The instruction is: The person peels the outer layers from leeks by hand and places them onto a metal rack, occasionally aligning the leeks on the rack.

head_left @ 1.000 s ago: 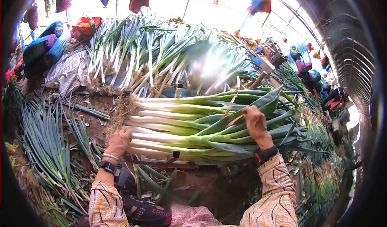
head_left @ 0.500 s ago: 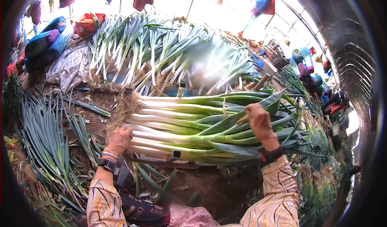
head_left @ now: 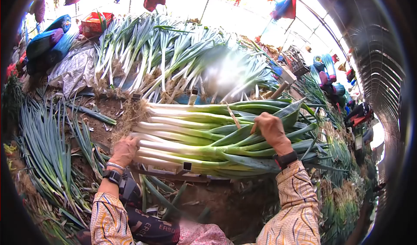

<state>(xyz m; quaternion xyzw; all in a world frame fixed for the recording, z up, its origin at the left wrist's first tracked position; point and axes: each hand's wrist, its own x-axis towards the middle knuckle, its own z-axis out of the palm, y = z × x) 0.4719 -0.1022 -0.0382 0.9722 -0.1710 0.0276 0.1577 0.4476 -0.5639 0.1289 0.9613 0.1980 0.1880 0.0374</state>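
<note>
A thick row of leeks [head_left: 182, 134] lies crosswise in front of me in a low rack [head_left: 186, 166] with upright posts. The white stems and tangled roots [head_left: 132, 112] are on the left, the green leaves on the right. My left hand [head_left: 125, 150] is closed around the white root end of a leek at the near left side. Over the green leaves, my right hand [head_left: 273, 132] is closed in a pinch. A brownish bit shows at its fingertips, but I cannot make out what it is. A dry leaf strip [head_left: 233, 116] lies across the leaves nearby.
Behind the rack, many loose leeks [head_left: 160, 53] lie in a long heap. More leek greens [head_left: 47, 149] lie on the soil at left. Wrapped blue bundles [head_left: 50, 45] and a red crate [head_left: 96, 24] stand at back left, a dark crate [head_left: 296, 61] at back right.
My right hand has shifted slightly left over the leaves. The dry leaf strip has tipped from nearly upright to slanting. My left hand stays at the root ends.
</note>
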